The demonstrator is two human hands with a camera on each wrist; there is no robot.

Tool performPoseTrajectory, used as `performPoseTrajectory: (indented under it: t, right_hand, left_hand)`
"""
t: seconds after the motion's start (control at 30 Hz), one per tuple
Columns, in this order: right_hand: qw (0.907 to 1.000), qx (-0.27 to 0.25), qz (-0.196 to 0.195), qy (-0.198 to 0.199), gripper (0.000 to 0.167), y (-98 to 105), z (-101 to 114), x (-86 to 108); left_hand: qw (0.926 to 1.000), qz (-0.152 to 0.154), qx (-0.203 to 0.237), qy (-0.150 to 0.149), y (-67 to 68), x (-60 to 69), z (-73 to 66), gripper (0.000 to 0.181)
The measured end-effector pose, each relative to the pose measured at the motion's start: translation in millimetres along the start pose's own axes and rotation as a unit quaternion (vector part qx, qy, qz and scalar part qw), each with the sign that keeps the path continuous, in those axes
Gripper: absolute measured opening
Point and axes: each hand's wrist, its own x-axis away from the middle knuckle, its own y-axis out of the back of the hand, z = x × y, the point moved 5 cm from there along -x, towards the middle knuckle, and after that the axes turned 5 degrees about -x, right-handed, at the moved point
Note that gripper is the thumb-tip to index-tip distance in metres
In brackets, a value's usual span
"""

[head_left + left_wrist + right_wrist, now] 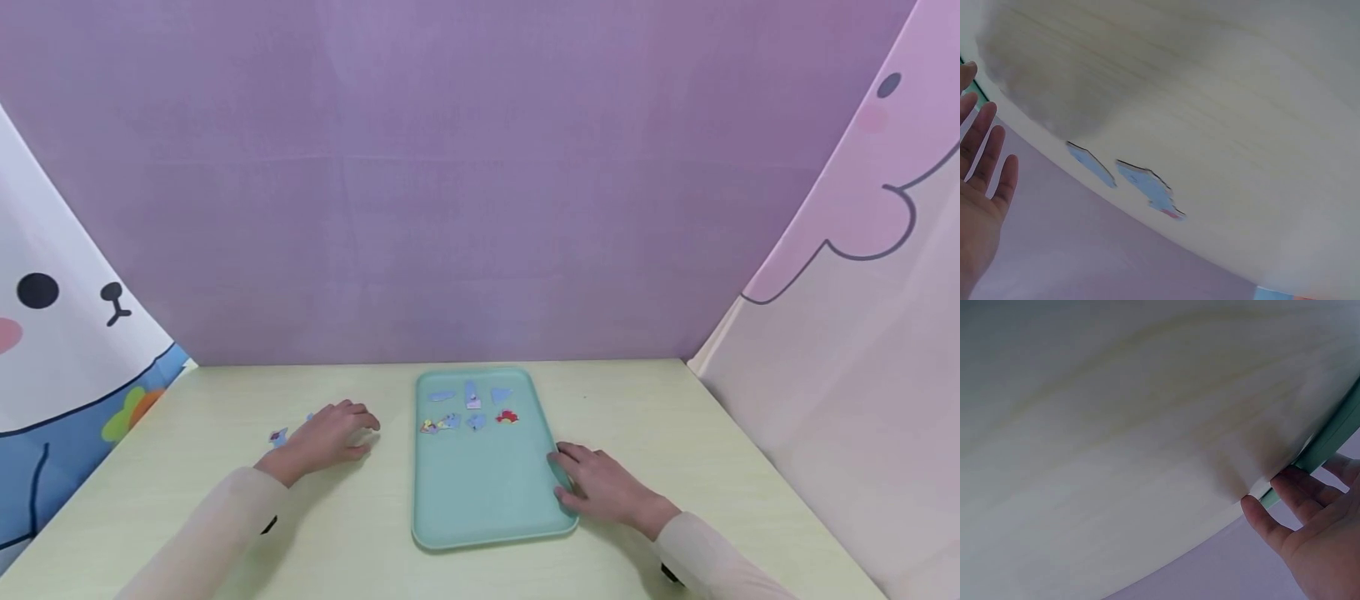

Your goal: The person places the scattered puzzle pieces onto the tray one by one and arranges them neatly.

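Observation:
A pale green tray (pixel 491 500) lies on the table with several small flat cut-out pieces in its far half. Among these are a red piece (pixel 507 417), a yellow and blue piece (pixel 440 423) and plain light blue ones. My left hand (pixel 326 437) hovers over the table left of the tray, fingers loosely extended, holding nothing. Beside its wrist lies a blue cut-out piece (pixel 278 437); the left wrist view shows it as a blue piece with a pinkish end (pixel 1147 184), near a narrow blue piece (pixel 1091 164). My right hand (pixel 603 487) touches the tray's right rim with extended fingers.
The light wooden table (pixel 637 408) runs back to a purple cloth wall (pixel 480 192). Printed cloths, one with a white animal face (pixel 67 250) and one pink and white (pixel 862 333), hang at the left and right sides.

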Motion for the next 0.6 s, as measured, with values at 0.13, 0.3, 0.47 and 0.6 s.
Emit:
performPoseTrajectory:
  t: [0.13, 0.3, 0.47, 0.6]
  right_hand:
    - [1.0, -0.001, 0.003, -0.001, 0.047, 0, 0, -0.2]
    - [1.0, 0.0, 0.003, -0.001, 0.047, 0, 0, -0.5]
    - [1.0, -0.003, 0.006, -0.002, 0.048, 0, 0, -0.6]
    - [1.0, -0.002, 0.005, -0.002, 0.048, -2, -1, -0.8]
  left_hand:
    - [0.9999, -0.002, -0.007, 0.014, 1.0, 8.0, 13.3, 0.027]
    - [0.9989, 0.002, 0.002, 0.047, 3.7, 18.4, 33.1, 0.027]
    - [0.9968, 0.014, 0.019, 0.076, 7.8, 26.3, 49.4, 0.029]
    - [0.9956, 0.02, 0.021, 0.089, 10.7, 29.4, 57.1, 0.031]
